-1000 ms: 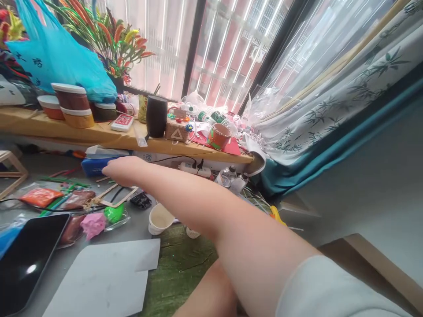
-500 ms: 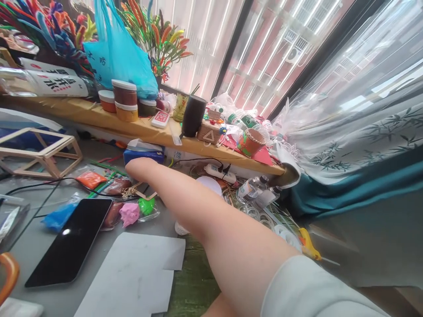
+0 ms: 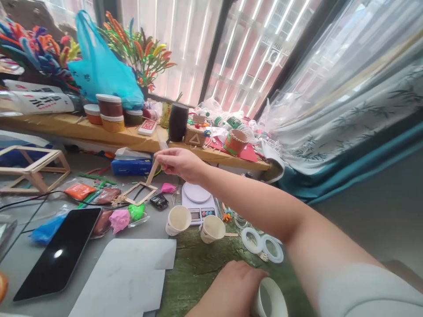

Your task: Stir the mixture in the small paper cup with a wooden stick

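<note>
Your right hand (image 3: 180,162) has moved up, fingers now pinching a craft stick (image 3: 152,172) above the stick frame (image 3: 147,197), left of centre. Left hand (image 3: 231,281) against a white cup (image 3: 269,299), lower right; grip unclear.

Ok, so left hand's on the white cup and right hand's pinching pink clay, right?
No: the head view shows the right hand pinching a wooden stick, not pink clay. The left hand is on the white cup, as you said.

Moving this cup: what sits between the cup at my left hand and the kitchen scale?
In the head view, a white cup sits there on the green mat.
</note>
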The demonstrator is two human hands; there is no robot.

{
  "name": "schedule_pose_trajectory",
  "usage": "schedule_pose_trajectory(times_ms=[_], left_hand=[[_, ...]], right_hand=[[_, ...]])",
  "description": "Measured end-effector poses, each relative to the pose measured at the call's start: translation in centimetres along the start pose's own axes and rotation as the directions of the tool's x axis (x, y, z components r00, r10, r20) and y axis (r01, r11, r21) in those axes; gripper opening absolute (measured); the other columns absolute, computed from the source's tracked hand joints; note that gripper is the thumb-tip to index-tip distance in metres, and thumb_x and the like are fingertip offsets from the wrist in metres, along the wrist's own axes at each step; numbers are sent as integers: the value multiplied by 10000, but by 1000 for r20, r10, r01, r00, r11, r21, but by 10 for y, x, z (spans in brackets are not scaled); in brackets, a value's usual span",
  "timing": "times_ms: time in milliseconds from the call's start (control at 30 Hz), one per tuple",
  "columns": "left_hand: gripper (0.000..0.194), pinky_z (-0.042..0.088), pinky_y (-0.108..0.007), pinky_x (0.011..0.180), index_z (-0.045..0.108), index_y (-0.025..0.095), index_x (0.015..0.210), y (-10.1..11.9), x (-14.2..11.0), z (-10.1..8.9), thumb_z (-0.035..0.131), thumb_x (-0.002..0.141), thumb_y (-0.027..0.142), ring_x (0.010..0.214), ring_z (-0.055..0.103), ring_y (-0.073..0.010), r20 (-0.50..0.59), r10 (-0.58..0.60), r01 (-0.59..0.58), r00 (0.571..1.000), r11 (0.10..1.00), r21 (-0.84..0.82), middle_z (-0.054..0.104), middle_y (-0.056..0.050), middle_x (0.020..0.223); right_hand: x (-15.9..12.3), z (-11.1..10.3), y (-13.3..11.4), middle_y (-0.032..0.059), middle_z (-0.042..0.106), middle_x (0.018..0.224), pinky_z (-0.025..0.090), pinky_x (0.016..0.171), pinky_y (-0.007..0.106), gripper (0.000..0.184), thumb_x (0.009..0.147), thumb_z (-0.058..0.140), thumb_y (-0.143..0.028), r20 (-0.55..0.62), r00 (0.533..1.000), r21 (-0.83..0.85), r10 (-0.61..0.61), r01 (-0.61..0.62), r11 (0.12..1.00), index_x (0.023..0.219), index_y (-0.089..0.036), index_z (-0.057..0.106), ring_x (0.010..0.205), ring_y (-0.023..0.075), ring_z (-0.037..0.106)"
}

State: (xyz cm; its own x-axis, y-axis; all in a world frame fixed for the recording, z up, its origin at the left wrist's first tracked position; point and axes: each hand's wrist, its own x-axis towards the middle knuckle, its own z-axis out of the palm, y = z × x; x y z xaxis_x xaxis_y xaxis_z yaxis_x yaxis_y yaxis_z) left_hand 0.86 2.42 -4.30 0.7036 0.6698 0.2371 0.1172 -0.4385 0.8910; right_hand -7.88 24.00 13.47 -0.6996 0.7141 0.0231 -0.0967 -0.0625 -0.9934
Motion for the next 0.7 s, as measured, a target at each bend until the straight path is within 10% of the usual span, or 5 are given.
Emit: schedule_pose_trajectory(times_ms=[100, 167, 267, 367, 700], left_hand=[[812, 495, -507, 1043, 597, 271, 1428, 12, -7, -4, 888, 709, 514, 1135, 676, -356, 6, -2, 1, 1000, 992, 123, 735, -109, 1281], [822, 511, -472, 1010, 616, 269, 1396, 24, -11, -8, 922, 658, 465, 1121, 674, -344, -21, -9, 11, 1000, 990, 139, 743, -97, 1250], [775, 522, -449, 999, 658, 277, 1327, 41, -14, -14, 946, 614, 372, 1097, 680, -328, -46, -25, 31, 999, 991, 131, 755, -80, 1211], [760, 541, -466, 1011, 668, 273, 1317, 49, -14, -14, 941, 609, 316, 1117, 683, -342, -98, -69, 83, 993, 986, 143, 744, -101, 1229], [552, 541, -516, 1078, 610, 251, 1327, 45, -10, -9, 753, 800, 329, 1239, 677, -342, -418, -155, 237, 895, 960, 152, 700, -124, 1339]], right_hand=[[-94, -37, -19, 70, 771, 1064, 598, 858, 273, 368, 771, 907, -423, -81, 994, 16, -77, 78, 997, 954, -173, 707, 962, 159, 722], [-165, -59, -18, 44, 775, 896, 620, 833, 338, 426, 755, 903, -498, -310, 939, -35, -150, 146, 989, 940, -191, 671, 841, 175, 740], [-265, -84, 11, -38, 662, 695, 585, 609, 278, 428, 817, 845, -521, -627, 764, -81, -154, 133, 988, 1048, -205, 670, 573, 121, 625], [-341, -97, 61, -109, 426, 567, 267, 345, 173, 442, 800, 822, -591, -833, 546, -15, -84, 130, 991, 950, -222, 630, 394, 57, 305], [-410, -78, 145, -18, 507, 582, 408, 451, 268, 713, 929, 512, -792, -888, 413, -286, -204, -147, 947, 1141, -157, 757, 484, 157, 470]])
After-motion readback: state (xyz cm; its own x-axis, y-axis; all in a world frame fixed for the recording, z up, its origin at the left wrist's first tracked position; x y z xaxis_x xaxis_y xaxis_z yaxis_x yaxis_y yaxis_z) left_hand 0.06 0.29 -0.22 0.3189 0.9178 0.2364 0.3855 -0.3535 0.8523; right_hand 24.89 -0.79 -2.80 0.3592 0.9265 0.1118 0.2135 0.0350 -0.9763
